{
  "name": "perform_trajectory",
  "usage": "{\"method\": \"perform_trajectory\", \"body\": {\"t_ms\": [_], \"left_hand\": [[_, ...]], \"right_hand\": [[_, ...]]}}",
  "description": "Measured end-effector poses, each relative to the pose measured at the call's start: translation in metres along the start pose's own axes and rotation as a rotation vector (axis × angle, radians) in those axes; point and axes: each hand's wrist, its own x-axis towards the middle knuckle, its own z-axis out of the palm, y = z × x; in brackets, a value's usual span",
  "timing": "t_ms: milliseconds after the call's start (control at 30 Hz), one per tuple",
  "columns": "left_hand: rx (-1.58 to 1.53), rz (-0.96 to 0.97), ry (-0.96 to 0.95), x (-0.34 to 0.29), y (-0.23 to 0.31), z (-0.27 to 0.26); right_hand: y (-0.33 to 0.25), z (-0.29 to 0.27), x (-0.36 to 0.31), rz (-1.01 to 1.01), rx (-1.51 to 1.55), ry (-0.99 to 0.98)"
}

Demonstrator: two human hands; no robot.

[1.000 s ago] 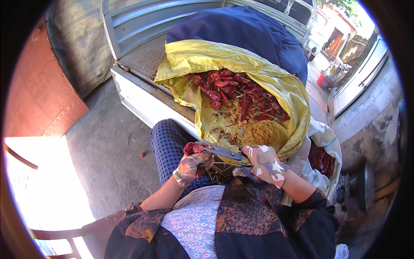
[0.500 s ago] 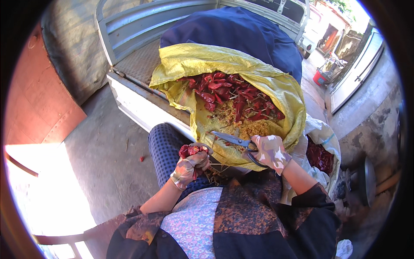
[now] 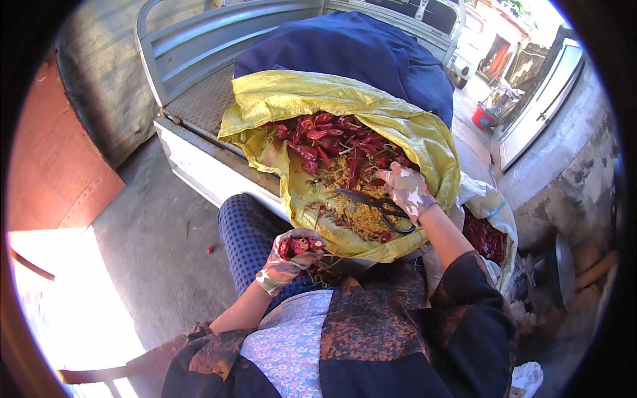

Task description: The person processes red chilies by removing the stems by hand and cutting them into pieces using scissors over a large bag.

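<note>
My left hand (image 3: 284, 262), in a camouflage-patterned glove, is closed round a small bunch of dried red chilies (image 3: 297, 247) above my lap. My gloved right hand (image 3: 406, 191) is inside the mouth of a yellow woven sack (image 3: 292, 89), its fingertips at the edge of the chili heap (image 3: 325, 132). A pair of dark-handled scissors (image 3: 373, 201) sits against that hand, blades pointing left and one handle loop below the palm. How the fingers grip the handles is partly hidden. Pale yellow seeds and stem bits (image 3: 338, 179) lie under the scissors.
The sack rests on a truck bed's rear edge (image 3: 219, 159), before a dark blue cloth (image 3: 345, 53). At right stands a white sack (image 3: 507, 219) of red chilies (image 3: 483, 235), near a round dark metal object (image 3: 563, 272). A red bucket (image 3: 484, 117) stands farther back.
My right hand has moved forward into the sack with the scissors, up to the chilies. My left hand has turned slightly, showing more of its bunch.
</note>
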Motion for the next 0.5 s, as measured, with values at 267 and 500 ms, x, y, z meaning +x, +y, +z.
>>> {"method": "perform_trajectory", "body": {"t_ms": [267, 500], "left_hand": [[0.009, 0.093, -0.036, 0.006, 0.003, -0.002], [-0.24, -0.079, 0.017, 0.007, 0.005, 0.012]], "right_hand": [[0.02, -0.004, 0.009, -0.226, 0.355, 0.076], [-0.028, -0.002, -0.03, -0.356, 0.954, 0.113]]}}
